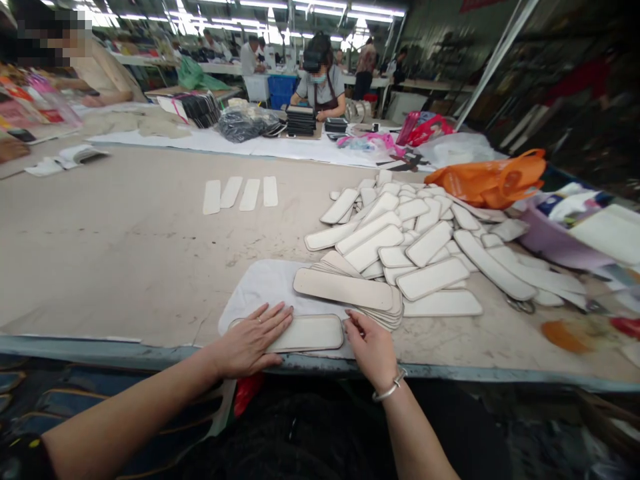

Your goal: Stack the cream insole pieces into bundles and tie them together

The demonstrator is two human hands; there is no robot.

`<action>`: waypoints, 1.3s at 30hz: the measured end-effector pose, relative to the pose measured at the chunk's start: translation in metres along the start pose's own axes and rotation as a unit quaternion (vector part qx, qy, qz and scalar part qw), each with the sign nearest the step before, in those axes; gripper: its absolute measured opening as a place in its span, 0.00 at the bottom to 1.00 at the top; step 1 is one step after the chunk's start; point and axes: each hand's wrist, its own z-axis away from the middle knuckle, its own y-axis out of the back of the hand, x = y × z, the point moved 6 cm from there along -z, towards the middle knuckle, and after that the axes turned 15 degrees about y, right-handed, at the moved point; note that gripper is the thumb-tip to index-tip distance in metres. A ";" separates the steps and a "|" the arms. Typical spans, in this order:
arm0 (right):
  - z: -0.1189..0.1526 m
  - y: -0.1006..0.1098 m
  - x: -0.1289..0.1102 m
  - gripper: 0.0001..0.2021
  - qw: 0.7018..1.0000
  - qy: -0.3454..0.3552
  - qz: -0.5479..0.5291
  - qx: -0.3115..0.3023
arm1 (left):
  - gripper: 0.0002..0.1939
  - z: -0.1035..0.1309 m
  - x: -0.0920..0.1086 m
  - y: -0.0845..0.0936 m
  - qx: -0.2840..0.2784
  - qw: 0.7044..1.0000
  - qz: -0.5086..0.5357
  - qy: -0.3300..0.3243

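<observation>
A white, round-cornered flat panel with a dark edge (310,332) lies near the table's front edge, partly on a white cloth-like sheet (260,283). My left hand (255,339) rests flat over the panel's left part, fingers extended and a ring on one of them. At the panel's right end is my right hand (371,347), its fingers curled together in a pinch; whatever is between the fingertips is too small to tell. Just beyond the hands, a fanned stack of beige panels (345,288) overlaps the sheet.
A large loose heap of white panels (425,243) spreads across the table's right side. Several small white pieces (249,195) lie in a row farther back. An orange bag (493,180) and a purple basin (560,237) stand at right. A masked co-worker (320,87) sits opposite.
</observation>
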 end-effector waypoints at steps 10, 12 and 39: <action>0.001 -0.017 -0.007 0.19 0.993 -0.068 0.040 -0.086 | 0.39 0.000 0.000 -0.001 -0.023 1.000 0.002 0.020; 0.001 -0.017 -0.008 0.19 0.993 -0.075 0.042 -0.085 | 0.38 0.000 0.000 0.000 -0.018 1.000 0.009 0.019; -0.003 -0.035 -0.056 0.33 0.954 0.093 0.248 -0.139 | 0.33 0.001 -0.001 0.002 0.012 0.999 0.032 0.009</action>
